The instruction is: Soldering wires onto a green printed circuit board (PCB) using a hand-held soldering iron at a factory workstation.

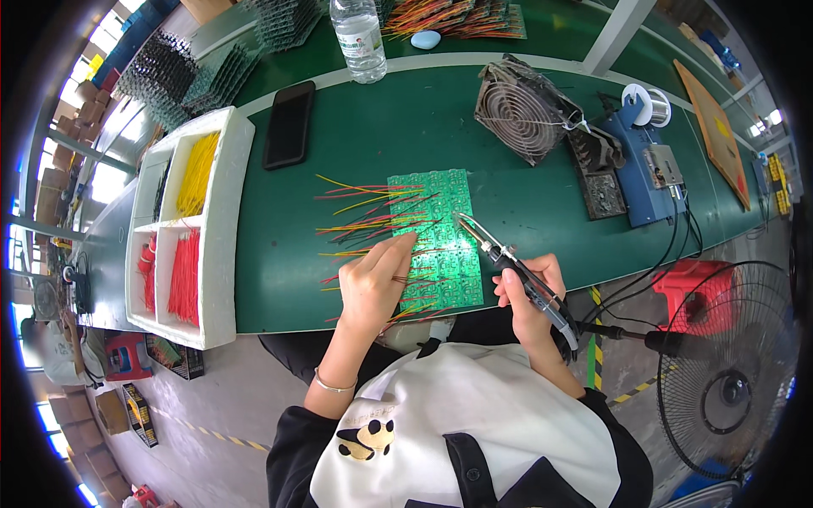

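Note:
A green circuit board panel [457,284] lies on the table in front of me. Red, yellow and dark wires [360,227] are fixed along it and stick out past its left edge. My left hand [373,275] rests over the board's left side, fingertips pinched on a thin wire at the surface; the grip is partly hidden. In my right hand [533,296] is a soldering iron [529,284] with a thin curved metal tube along it. Its tip touches or hovers just above the board's right part; I cannot tell which.
A white foam box [222,254] of yellow and red wires stands left, near a black phone [289,125]. Behind are a water bottle [359,42] and a dusty fan [525,110]. A blue soldering station [639,165] with solder spool [648,106] stands right; a floor fan [728,381] is beside me.

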Demonstrator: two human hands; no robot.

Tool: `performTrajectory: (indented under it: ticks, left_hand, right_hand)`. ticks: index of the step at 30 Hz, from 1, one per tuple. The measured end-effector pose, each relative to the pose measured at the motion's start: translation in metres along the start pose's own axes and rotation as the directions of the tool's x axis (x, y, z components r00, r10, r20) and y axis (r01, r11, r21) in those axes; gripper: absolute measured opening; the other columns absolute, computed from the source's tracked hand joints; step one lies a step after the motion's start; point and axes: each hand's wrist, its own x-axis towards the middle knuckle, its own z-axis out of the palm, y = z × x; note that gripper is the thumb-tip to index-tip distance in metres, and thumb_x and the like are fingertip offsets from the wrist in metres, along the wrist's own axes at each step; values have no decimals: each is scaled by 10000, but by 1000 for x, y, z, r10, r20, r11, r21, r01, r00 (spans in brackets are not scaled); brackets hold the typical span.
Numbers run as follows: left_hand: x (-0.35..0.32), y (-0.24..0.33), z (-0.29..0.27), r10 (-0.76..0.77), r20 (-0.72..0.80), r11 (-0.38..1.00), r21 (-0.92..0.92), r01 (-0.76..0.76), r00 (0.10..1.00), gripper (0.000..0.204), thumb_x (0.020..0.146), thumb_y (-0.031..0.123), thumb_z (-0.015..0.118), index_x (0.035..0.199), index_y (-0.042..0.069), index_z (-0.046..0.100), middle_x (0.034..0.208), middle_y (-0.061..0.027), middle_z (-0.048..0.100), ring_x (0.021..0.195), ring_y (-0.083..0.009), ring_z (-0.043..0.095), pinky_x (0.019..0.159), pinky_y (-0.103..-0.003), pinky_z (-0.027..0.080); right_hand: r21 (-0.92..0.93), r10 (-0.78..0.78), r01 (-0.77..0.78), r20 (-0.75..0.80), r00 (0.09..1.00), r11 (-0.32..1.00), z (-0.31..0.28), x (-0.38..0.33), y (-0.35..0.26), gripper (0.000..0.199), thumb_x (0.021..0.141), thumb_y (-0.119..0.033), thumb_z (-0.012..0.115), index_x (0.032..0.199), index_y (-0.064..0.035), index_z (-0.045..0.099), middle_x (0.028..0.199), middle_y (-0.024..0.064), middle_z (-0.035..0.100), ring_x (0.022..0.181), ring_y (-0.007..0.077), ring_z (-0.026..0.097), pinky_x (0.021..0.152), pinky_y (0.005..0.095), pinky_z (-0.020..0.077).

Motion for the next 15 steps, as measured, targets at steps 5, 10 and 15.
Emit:
performTrajectory:
  ticks: [5,10,15]
  left_hand:
    - [-1,0,1,-14,2,999,-31,15,1000,163,733,9,663,885,66,653,818,-46,667,567,-172,620,465,-258,483]
    - [-2,-1,-1,-34,21,997,-62,35,999,183,731,-13,646,898,62,647,825,-51,668,598,-180,633,485,-264,498]
    - [-2,-2,0,-40,11,995,-87,41,999,198,728,-19,639,911,57,644,842,-57,671,619,-182,637,496,-267,506]
  right_hand:
    - [-2,-8,8,11,1000,1000,0,0,3,176,829,-47,601,857,-3,433,641,104,575,525,103,566,455,210,466]
    - [16,62,-63,61,996,998,-4,-3,2,207,822,-68,627,896,2,447,766,123,619,620,96,583,503,216,481]
    - [-11,34,-33,80,996,999,-4,-1,5,187,821,-53,619,890,5,455,769,117,624,631,97,590,505,216,486]
